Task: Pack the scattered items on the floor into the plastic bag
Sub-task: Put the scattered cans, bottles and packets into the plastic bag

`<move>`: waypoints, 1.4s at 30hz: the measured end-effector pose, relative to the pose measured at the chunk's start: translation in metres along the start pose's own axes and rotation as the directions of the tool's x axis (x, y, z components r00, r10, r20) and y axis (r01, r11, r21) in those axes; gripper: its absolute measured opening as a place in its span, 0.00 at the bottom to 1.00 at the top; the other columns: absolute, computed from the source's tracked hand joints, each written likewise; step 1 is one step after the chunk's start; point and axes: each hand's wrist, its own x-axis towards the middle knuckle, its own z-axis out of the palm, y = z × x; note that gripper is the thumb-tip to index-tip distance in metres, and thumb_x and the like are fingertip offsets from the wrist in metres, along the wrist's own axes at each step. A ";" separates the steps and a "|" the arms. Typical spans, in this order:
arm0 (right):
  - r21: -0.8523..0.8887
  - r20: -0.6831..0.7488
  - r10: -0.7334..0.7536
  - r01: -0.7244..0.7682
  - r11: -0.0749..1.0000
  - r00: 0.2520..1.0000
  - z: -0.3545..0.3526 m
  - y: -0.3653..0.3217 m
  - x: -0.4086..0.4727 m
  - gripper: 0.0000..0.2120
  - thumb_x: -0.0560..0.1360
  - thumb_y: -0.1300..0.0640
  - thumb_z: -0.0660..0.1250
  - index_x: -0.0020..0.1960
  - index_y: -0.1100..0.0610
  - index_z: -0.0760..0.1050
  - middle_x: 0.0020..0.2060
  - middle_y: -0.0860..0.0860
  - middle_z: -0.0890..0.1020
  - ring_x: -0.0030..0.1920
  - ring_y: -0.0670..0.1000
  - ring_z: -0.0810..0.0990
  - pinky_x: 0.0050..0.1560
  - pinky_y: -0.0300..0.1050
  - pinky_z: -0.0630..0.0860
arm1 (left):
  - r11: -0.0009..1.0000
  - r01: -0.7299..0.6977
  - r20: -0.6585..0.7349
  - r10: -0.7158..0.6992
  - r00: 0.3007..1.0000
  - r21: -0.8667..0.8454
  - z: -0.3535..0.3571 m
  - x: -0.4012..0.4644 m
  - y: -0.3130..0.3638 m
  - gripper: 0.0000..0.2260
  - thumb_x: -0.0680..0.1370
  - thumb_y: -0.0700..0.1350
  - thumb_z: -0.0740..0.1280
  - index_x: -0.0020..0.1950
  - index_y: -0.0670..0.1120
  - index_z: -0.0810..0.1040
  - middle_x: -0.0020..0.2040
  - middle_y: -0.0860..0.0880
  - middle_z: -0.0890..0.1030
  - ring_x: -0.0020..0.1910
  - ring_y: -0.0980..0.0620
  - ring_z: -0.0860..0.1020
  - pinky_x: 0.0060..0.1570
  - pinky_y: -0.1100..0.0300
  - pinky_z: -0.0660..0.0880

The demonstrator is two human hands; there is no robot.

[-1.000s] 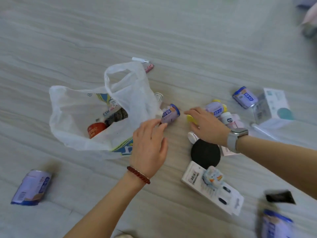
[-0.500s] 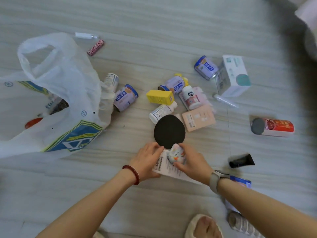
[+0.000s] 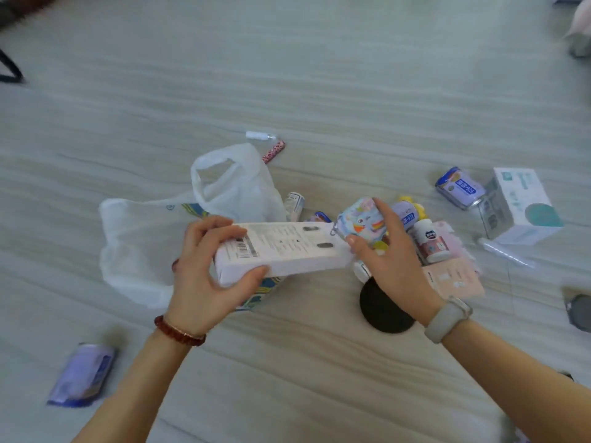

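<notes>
My left hand [image 3: 204, 282] grips one end of a long white box [image 3: 281, 251] with a barcode, held in the air in front of the white plastic bag [image 3: 140, 244]. My right hand [image 3: 390, 263] holds a small colourful cartoon pouch [image 3: 361, 223] right at the box's other end. The bag lies open on the floor behind the box, its handle loop [image 3: 224, 174] standing up. Part of the bag's mouth is hidden by the box and my left hand.
A black round disc [image 3: 380, 311] lies under my right wrist. Several small bottles, a pink packet [image 3: 454, 279] and a white carton [image 3: 518, 206] lie at the right. A purple can [image 3: 459, 188] is near the carton, a purple pouch [image 3: 83, 375] at lower left, a pink tube [image 3: 273, 151] behind the bag.
Both hands lifted the white box and the cartoon pouch off the floor and carried them left toward the bag. The view has swung back to the left.
</notes>
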 end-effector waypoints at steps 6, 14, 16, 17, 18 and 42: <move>-0.012 0.070 -0.099 0.100 0.995 0.993 0.047 -0.030 0.018 0.30 0.71 0.58 0.69 0.69 0.54 0.61 0.58 0.48 0.69 0.60 0.50 0.72 0.62 0.46 0.71 | 0.911 0.233 -0.352 -0.107 0.930 0.339 -0.055 -0.012 -0.038 0.24 0.66 0.57 0.67 0.52 0.40 0.76 0.56 0.37 0.71 0.58 0.42 0.70 0.56 0.56 0.69; -0.198 0.377 -0.150 0.237 0.951 0.914 0.093 -0.044 0.008 0.33 0.71 0.53 0.68 0.72 0.52 0.57 0.58 0.47 0.68 0.58 0.41 0.65 0.58 0.31 0.61 | 0.759 0.347 -0.457 -0.074 0.887 0.550 -0.041 -0.058 -0.073 0.23 0.66 0.62 0.66 0.51 0.46 0.74 0.55 0.45 0.67 0.54 0.42 0.66 0.49 0.48 0.65; -0.239 0.442 -0.149 0.276 0.931 0.884 0.103 -0.048 0.010 0.32 0.73 0.53 0.67 0.72 0.52 0.55 0.55 0.45 0.66 0.52 0.34 0.61 0.48 0.20 0.59 | 0.782 0.324 -0.504 -0.014 0.863 0.532 -0.048 -0.065 -0.070 0.23 0.66 0.63 0.67 0.50 0.47 0.73 0.54 0.45 0.68 0.54 0.42 0.67 0.49 0.51 0.63; -0.255 0.462 -0.145 0.288 0.923 0.875 0.108 -0.050 0.011 0.32 0.73 0.53 0.66 0.72 0.51 0.55 0.53 0.45 0.65 0.50 0.35 0.61 0.46 0.17 0.58 | 0.793 0.300 -0.509 0.015 0.860 0.530 -0.051 -0.067 -0.069 0.23 0.66 0.63 0.68 0.50 0.47 0.72 0.54 0.45 0.68 0.53 0.42 0.68 0.50 0.52 0.63; -0.268 0.475 -0.142 0.297 0.917 0.868 0.113 -0.051 0.013 0.31 0.74 0.54 0.66 0.72 0.51 0.55 0.52 0.46 0.65 0.50 0.37 0.62 0.45 0.15 0.57 | 0.804 0.269 -0.499 0.038 0.866 0.530 -0.053 -0.068 -0.071 0.23 0.66 0.63 0.68 0.50 0.47 0.72 0.53 0.45 0.68 0.53 0.42 0.68 0.50 0.53 0.63; -0.562 0.782 -0.049 0.737 0.375 0.621 0.163 -0.027 0.037 0.28 0.76 0.44 0.44 0.72 0.55 0.57 0.64 0.54 0.74 0.69 0.53 0.66 0.73 0.57 0.47 | 0.557 0.780 -0.282 -0.826 0.488 -0.286 -0.052 -0.038 -0.112 0.27 0.74 0.51 0.67 0.70 0.43 0.63 0.63 0.44 0.74 0.63 0.46 0.72 0.62 0.55 0.69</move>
